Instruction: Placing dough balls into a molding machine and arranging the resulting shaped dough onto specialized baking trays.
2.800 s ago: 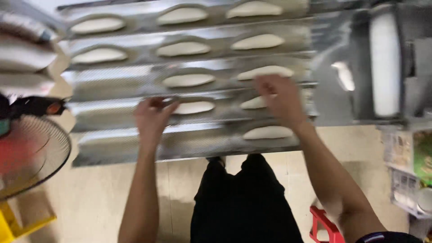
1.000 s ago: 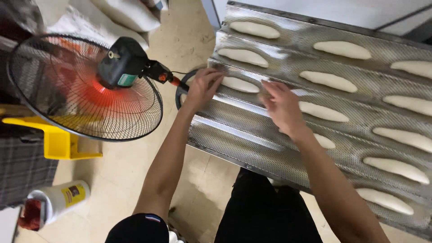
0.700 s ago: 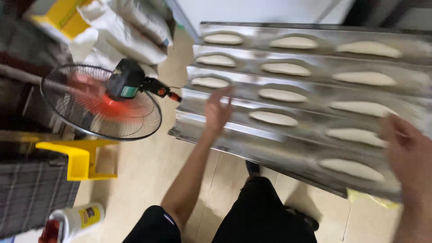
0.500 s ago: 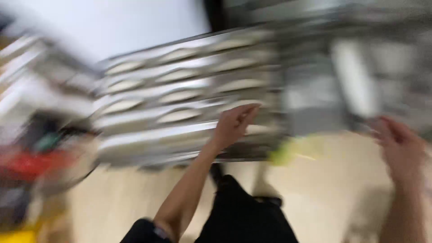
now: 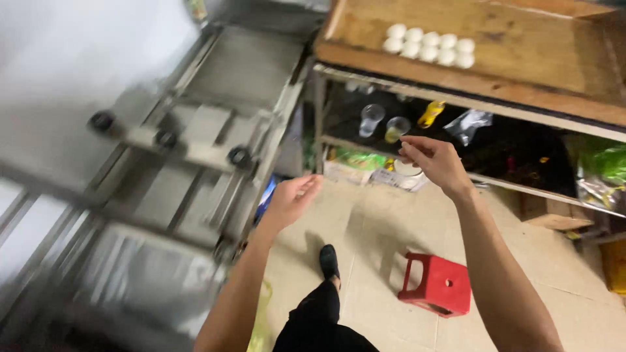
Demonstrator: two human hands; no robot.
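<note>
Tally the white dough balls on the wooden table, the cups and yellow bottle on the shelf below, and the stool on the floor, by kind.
White dough balls: 10
Clear cups: 2
Yellow bottle: 1
Red stool: 1
Total: 14

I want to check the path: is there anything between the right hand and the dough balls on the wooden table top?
Nothing visible blocks it. The right hand is empty in open air below the table's front edge; the dough balls lie above and behind that edge.
</note>
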